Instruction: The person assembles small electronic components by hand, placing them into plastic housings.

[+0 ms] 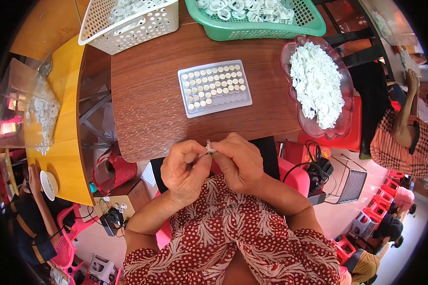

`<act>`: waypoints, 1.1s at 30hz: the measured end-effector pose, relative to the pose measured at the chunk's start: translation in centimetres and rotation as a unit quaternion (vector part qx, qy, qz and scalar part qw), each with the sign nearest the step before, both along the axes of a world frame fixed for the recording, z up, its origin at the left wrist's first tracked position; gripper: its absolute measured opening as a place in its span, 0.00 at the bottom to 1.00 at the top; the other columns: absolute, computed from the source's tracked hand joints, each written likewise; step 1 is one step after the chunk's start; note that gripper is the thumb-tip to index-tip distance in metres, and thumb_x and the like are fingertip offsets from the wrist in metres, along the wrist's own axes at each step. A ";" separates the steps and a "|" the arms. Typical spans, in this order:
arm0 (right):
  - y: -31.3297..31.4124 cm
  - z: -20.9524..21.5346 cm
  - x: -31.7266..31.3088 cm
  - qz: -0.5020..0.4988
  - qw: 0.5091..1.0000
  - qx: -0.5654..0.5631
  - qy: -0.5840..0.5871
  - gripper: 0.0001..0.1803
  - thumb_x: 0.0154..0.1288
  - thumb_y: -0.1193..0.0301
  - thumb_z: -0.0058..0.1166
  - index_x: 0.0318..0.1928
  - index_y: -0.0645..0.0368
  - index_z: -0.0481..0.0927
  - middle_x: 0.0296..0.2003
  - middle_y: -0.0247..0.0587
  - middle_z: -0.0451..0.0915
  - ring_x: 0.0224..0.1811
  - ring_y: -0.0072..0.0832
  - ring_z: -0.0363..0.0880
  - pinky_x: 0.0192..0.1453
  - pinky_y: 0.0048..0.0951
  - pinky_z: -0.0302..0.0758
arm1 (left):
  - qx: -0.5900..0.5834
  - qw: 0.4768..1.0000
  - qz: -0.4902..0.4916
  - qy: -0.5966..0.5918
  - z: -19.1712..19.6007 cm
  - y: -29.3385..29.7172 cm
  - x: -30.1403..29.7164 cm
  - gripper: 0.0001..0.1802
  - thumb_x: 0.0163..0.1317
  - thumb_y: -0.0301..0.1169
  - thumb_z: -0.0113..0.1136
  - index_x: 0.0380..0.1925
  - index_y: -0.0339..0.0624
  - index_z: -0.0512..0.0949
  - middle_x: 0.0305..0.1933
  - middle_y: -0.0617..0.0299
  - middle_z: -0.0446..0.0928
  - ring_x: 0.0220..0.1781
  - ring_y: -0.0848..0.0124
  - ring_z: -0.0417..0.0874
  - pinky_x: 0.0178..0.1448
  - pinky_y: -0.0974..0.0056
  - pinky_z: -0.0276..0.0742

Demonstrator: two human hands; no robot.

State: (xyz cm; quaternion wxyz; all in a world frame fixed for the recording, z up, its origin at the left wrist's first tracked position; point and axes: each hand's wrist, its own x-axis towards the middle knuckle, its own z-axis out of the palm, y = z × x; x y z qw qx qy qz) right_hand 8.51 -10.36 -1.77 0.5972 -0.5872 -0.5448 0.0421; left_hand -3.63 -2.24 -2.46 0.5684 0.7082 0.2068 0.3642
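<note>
My left hand (185,170) and my right hand (238,162) meet just off the near edge of the brown table (152,95). Between their fingertips they pinch a small clear plastic part (209,146), whose exact kind is too small to tell. Beyond the hands lies a pale plastic tray (226,100) on the tabletop. Rows of small round cream-coloured discs (211,80) fill most of its hollows, and several hollows at the near right hold none.
A white basket (142,31) and a green basket (257,33) of clear plastic parts stand at the far edge. At right sits a red translucent bowl (292,80) heaped with small white pieces (318,85). A yellow table (64,161) is at left; people sit on both sides.
</note>
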 end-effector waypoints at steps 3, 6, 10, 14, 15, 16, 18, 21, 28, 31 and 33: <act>0.2 0.0 -0.3 -0.012 1.000 -0.019 0.015 0.10 0.55 0.85 0.54 0.39 0.69 0.75 0.25 0.43 0.75 0.20 0.30 0.71 0.22 0.26 0.65 | -0.231 0.973 -0.007 -0.001 0.9 -0.3 0.0 0.14 0.56 0.12 0.54 0.42 0.32 0.68 0.27 0.67 0.74 0.27 0.85 0.71 0.30 0.79 0.66; 0.3 -0.2 -0.3 -0.015 0.999 -0.033 0.030 0.09 0.55 0.85 0.55 0.39 0.68 0.75 0.24 0.42 0.75 0.21 0.29 0.72 0.23 0.26 0.66 | -0.283 0.958 -0.031 -0.034 1.0 -0.1 0.2 0.15 0.58 0.12 0.51 0.46 0.32 0.67 0.31 0.63 0.75 0.30 0.82 0.73 0.32 0.78 0.69; 0.3 -0.4 0.0 -0.014 0.997 -0.054 0.051 0.09 0.55 0.84 0.55 0.38 0.68 0.75 0.24 0.42 0.76 0.21 0.29 0.74 0.23 0.26 0.67 | -0.300 0.952 -0.054 -0.009 1.0 0.2 0.0 0.17 0.59 0.13 0.51 0.48 0.31 0.66 0.34 0.61 0.76 0.32 0.81 0.75 0.34 0.77 0.71; 0.5 -0.3 -0.1 -0.014 0.997 -0.051 0.056 0.09 0.55 0.84 0.55 0.39 0.67 0.75 0.24 0.42 0.76 0.22 0.30 0.75 0.24 0.26 0.68 | -0.276 0.961 -0.025 -0.027 1.0 -0.1 0.2 0.14 0.60 0.15 0.52 0.47 0.30 0.68 0.34 0.58 0.77 0.30 0.78 0.76 0.31 0.76 0.72; 0.5 -0.2 -0.2 -0.012 0.997 -0.045 0.055 0.10 0.54 0.84 0.55 0.38 0.68 0.75 0.24 0.43 0.76 0.22 0.30 0.75 0.24 0.26 0.67 | -0.255 0.967 -0.007 -0.027 1.1 -0.1 0.2 0.12 0.59 0.16 0.52 0.45 0.28 0.69 0.33 0.55 0.77 0.28 0.77 0.76 0.28 0.75 0.73; 0.5 -0.1 -0.2 -0.011 0.998 -0.038 0.054 0.10 0.54 0.84 0.55 0.38 0.68 0.75 0.24 0.43 0.76 0.21 0.31 0.74 0.23 0.27 0.67 | -0.254 0.967 -0.008 -0.025 1.0 -0.1 0.2 0.12 0.59 0.16 0.52 0.45 0.28 0.69 0.33 0.55 0.77 0.28 0.77 0.76 0.28 0.75 0.73; 0.3 0.0 -0.4 -0.001 0.998 -0.039 0.045 0.09 0.55 0.84 0.54 0.39 0.67 0.74 0.25 0.43 0.74 0.23 0.33 0.73 0.24 0.29 0.68 | -0.234 0.972 0.002 -0.020 0.9 0.0 -0.1 0.12 0.59 0.15 0.51 0.43 0.28 0.69 0.33 0.56 0.77 0.29 0.77 0.77 0.29 0.75 0.73; 0.2 0.0 -0.6 0.005 0.999 -0.039 0.035 0.09 0.56 0.83 0.53 0.39 0.67 0.73 0.25 0.44 0.72 0.24 0.36 0.72 0.25 0.32 0.68 | -0.227 0.974 0.000 -0.018 0.7 0.2 -0.4 0.12 0.58 0.14 0.50 0.43 0.28 0.69 0.32 0.56 0.77 0.28 0.76 0.76 0.29 0.75 0.73; 0.3 0.1 -0.4 -0.008 0.991 -0.101 0.093 0.05 0.56 0.82 0.52 0.35 0.64 0.73 0.23 0.42 0.72 0.23 0.35 0.73 0.26 0.32 0.69 | -0.292 0.956 -0.002 0.015 1.4 0.3 -0.1 0.12 0.58 0.15 0.48 0.44 0.27 0.68 0.31 0.55 0.77 0.26 0.75 0.76 0.30 0.75 0.73; 0.5 -0.3 -0.6 -0.017 0.986 -0.108 0.125 0.04 0.56 0.81 0.51 0.33 0.63 0.73 0.22 0.41 0.72 0.23 0.35 0.73 0.26 0.32 0.69 | -0.300 0.953 -0.042 -0.003 0.6 0.6 -0.7 0.14 0.61 0.15 0.49 0.47 0.29 0.68 0.36 0.56 0.77 0.29 0.78 0.76 0.33 0.75 0.74; 0.5 -0.2 -0.7 -0.021 0.986 -0.106 0.127 0.04 0.56 0.81 0.51 0.33 0.63 0.74 0.22 0.41 0.71 0.22 0.35 0.73 0.26 0.33 0.69 | -0.277 0.960 -0.040 -0.006 0.5 0.6 -0.7 0.13 0.62 0.17 0.48 0.48 0.28 0.68 0.35 0.56 0.78 0.29 0.77 0.77 0.34 0.75 0.75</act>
